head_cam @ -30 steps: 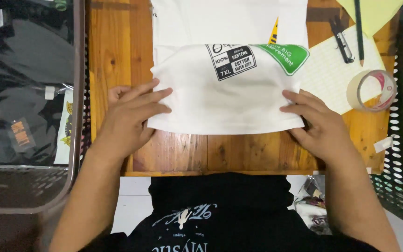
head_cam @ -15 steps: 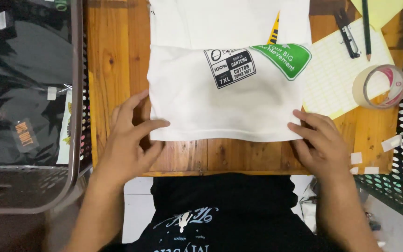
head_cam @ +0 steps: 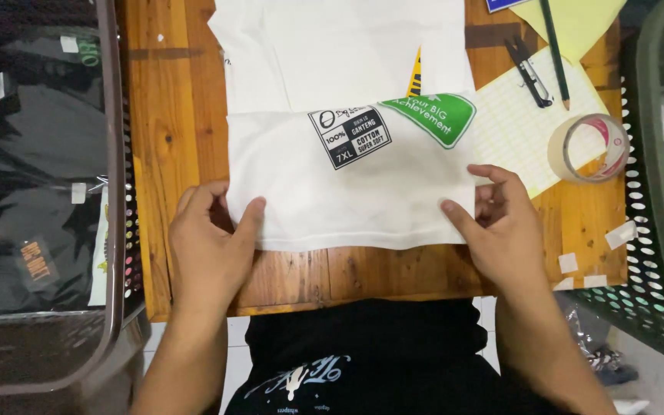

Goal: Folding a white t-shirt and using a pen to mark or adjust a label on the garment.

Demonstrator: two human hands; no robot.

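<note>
Fabric is what both of your hands are on — a folded white shirt [head_cam: 347, 184] lying flat in the middle of the wooden counter [head_cam: 170, 115], its folded edge running along the near edge. Your left hand [head_cam: 210, 247] pinches the shirt's near left corner, thumb on top and fingers curled just beside it; your right hand [head_cam: 501, 227] clamps the near right corner the same way, thumb pressed on the cloth, fingers bent at the side. Both wrists come in low from the near edge, palms down, forearms angled slightly inward.

Risk lies in the grip being only at the corners: pull unevenly and the fold could skew, or the top layer could slide off the one beneath. A black printed label [head_cam: 350, 137] and a green tag [head_cam: 436, 115] rest on the shirt and could shift or crease if the cloth bunches. Toward the far right corner sit a tape roll [head_cam: 589, 147], a lined sheet [head_cam: 512, 131], a pencil [head_cam: 555, 50] and small snips [head_cam: 530, 73] — close enough that a swung sleeve might snag them.
</note>
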